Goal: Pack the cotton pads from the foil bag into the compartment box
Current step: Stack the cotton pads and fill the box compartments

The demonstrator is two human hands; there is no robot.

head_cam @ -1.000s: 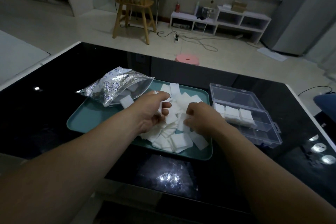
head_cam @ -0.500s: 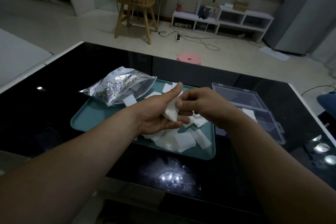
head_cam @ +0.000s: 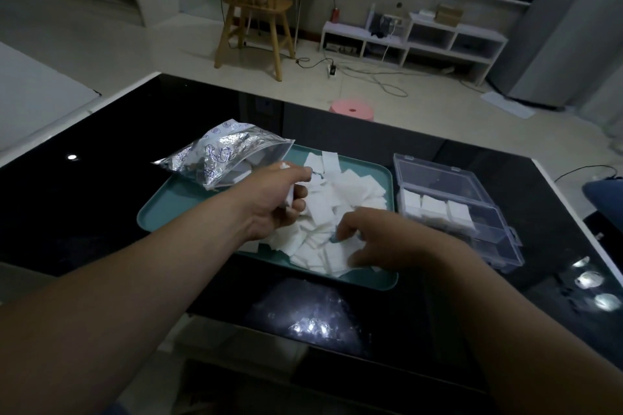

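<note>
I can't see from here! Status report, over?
Left hand holds cotton pads. Right hand on tray pile, grip unclear. Compartment box open, three stacks in, nothing blocking.

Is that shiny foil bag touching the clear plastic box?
Apart. The head view shows the foil bag on the far left corner of the tray and the compartment box right of it, with cotton pads between.

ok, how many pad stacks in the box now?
3, side by side in the compartment box, row by the lid: left stack, middle stack, right stack. The nearer row is unclear.
</note>
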